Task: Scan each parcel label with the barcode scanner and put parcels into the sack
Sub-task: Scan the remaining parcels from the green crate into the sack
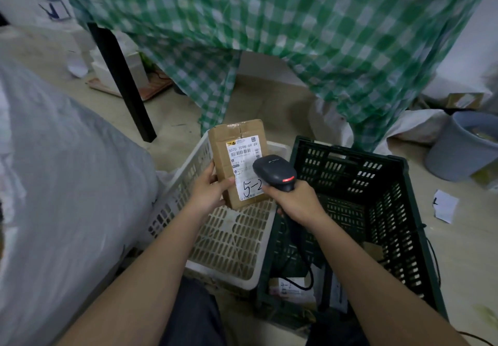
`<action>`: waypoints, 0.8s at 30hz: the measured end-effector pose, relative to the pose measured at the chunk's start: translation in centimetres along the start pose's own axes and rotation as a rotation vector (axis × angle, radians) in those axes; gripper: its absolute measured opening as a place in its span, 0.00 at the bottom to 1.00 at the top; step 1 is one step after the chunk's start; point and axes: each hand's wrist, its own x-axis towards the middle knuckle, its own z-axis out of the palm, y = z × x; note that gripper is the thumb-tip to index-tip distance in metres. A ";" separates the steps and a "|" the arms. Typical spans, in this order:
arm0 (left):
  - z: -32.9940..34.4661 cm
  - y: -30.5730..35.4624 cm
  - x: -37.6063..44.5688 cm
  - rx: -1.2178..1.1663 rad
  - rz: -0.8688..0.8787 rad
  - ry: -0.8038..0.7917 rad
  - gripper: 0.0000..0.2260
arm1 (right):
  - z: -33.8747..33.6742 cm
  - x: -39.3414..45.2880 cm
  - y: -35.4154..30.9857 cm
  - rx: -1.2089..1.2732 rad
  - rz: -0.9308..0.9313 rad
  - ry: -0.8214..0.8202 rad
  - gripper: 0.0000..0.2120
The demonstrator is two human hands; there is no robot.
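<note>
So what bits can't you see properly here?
- Head view: the scanner covers part of the parcel's label.
- The small print on the label is too tiny to read.
- The sack is cut off by the left edge.
- Parcels deep in the green crate are dark and hidden by the right hand's arm.

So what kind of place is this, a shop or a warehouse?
Probably a small, informal parcel sorting spot, not a proper warehouse. A hand holds a labelled parcel while the other aims a scanner at it, crates sit on the floor, and a big sack waits alongside.
</note>
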 end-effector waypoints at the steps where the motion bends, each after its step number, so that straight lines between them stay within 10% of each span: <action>1: -0.1 -0.1 0.2 -0.003 0.010 0.007 0.27 | 0.2 0.0 0.0 -0.018 -0.007 0.002 0.13; 24: -1.1 -1.4 1.5 0.020 0.035 0.026 0.29 | 0.1 -0.6 -0.7 -0.031 -0.104 0.019 0.15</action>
